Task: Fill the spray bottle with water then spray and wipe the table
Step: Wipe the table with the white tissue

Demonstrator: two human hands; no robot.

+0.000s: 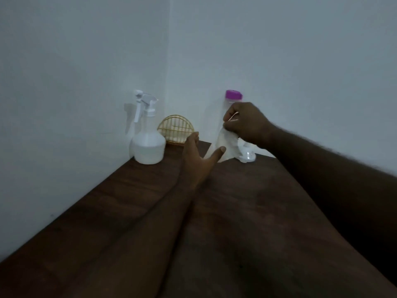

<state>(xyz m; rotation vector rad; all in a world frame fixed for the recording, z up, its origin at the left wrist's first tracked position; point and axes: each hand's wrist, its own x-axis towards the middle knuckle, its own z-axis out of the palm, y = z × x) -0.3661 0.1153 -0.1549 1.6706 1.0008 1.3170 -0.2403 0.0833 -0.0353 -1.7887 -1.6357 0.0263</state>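
Note:
A white spray bottle (pixel 148 140) with liquid in its lower part stands on the dark wooden table (pixel 247 222) in the far corner. My right hand (pixel 247 123) pinches a white tissue (pixel 226 145) that hangs down from its fingers, in front of a clear water bottle with a purple cap (pixel 233 96). My left hand (pixel 198 160) reaches forward over the table, fingers spread and empty, its thumb just below the tissue. It lies to the right of the spray bottle without touching it.
A gold wire napkin holder (pixel 175 132) stands against the wall between the two bottles. White walls meet in a corner behind them. The table's left edge runs diagonally along the wall.

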